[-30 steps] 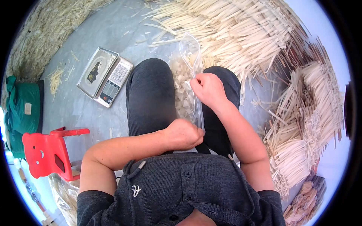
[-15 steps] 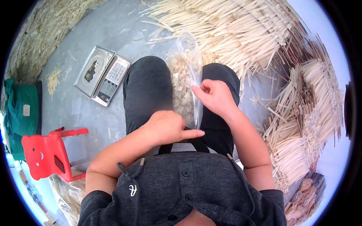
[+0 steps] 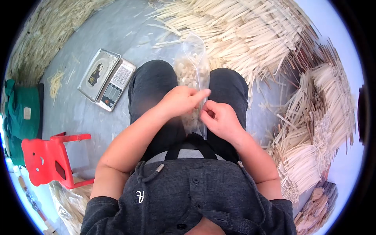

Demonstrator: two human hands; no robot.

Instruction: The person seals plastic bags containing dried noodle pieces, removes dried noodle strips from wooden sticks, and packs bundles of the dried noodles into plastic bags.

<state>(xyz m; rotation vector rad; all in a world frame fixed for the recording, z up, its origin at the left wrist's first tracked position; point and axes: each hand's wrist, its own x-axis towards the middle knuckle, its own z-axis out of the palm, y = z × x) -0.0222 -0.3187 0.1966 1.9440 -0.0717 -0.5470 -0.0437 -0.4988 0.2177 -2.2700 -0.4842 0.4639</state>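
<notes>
Between the knees lies a clear zip bag (image 3: 190,72) filled with small pale cut pieces. Its far end gapes in a loop of clear plastic. My left hand (image 3: 182,101) is over the middle of the bag, its fingers pressed together at the bag's right edge. Just to its right, my right hand (image 3: 220,117) is curled, with thumb and forefinger pinching the same edge of the bag. The two hands nearly touch.
A digital scale (image 3: 107,80) with a stained metal pan stands on the grey floor at left. Nearer are a red chair (image 3: 47,160) and a green bag (image 3: 25,113). Pale strips (image 3: 243,31) are heaped ahead and at right (image 3: 309,152).
My left hand has moved away from my body, up along the bag from its near end. My right hand has come slightly nearer to my body, and the hands are now close together.
</notes>
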